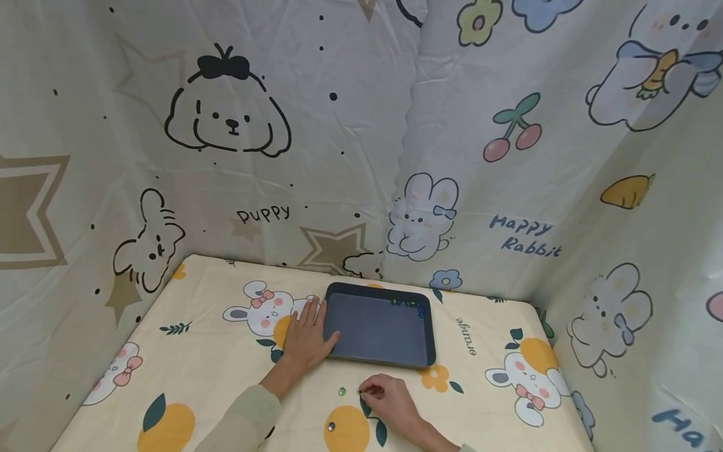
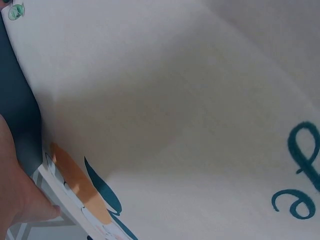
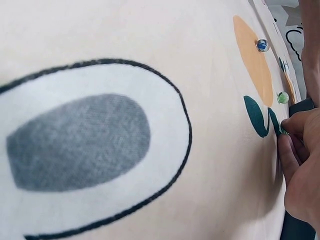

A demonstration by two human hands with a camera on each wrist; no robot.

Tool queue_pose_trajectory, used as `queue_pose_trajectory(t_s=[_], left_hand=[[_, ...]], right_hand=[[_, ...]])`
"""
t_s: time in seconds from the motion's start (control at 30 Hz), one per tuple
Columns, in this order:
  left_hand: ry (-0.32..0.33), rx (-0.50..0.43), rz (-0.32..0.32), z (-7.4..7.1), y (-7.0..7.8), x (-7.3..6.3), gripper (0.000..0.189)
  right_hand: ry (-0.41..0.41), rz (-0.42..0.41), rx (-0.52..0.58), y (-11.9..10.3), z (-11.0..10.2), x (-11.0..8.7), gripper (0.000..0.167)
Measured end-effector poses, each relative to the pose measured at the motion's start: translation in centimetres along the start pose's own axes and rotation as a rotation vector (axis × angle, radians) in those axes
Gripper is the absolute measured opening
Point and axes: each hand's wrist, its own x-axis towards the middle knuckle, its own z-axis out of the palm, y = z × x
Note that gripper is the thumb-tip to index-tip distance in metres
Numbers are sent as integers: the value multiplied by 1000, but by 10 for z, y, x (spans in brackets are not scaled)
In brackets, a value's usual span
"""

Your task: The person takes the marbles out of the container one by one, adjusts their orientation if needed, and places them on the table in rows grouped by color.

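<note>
A dark grey rectangular tray (image 1: 378, 333) lies on the patterned cloth. Several green and blue marbles (image 1: 408, 304) sit in its far right corner. My left hand (image 1: 307, 333) rests against the tray's left edge, fingers straight and thumb over the rim. In front of the tray, my right hand (image 1: 390, 402) is low over the cloth, thumb and index finger pinching a small green marble (image 3: 284, 131), mostly hidden by the fingertips. Just left of those fingers lies a loose green marble (image 1: 342, 391). A blue marble (image 1: 331, 427) lies nearer me on a printed orange.
The cream tablecloth (image 1: 214, 351) carries printed rabbits, oranges and leaves. Hanging cloth (image 1: 316, 157) with puppy and rabbit drawings walls in the table at the back and both sides.
</note>
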Motion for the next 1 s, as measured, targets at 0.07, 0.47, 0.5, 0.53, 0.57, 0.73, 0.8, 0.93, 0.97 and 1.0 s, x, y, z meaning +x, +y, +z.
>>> queue_pose_trajectory(t_s=[0.07,0.47,0.5,0.53,0.57,0.73,0.8,0.93,0.97,1.0], left_hand=[[-4,2,-3,1,0,0,85],[-8,5,-6,1,0,1,84],[-9,6,-7,1,0,1,84],[-9,8,-8,0,0,1,84],[-8,9,-8,0,0,1,83],[-21,4,-6,-2,1,1,84],[-23,-4,-5,-2,1,1,84],[-22,-14,-9,-3,1,1,84],[-25,-16,-11,-3,1,1,84],[-27,-13,-11,-3,2,1,84]], right_hand=[[3,-2,-3,1,1,0,12],[3,-3,4,2,2,-1,12],[0,-4,8,3,2,-1,13],[-2,-8,12,2,1,-1,13],[-3,-14,15,2,1,-1,13],[33,-28,-16,3,-5,-1,14],[60,-39,-55,2,-10,-1,14],[144,-91,-149,-5,-25,2,15],[173,-97,-172,-8,-30,4,14],[205,-105,-189,-10,-35,6,15]])
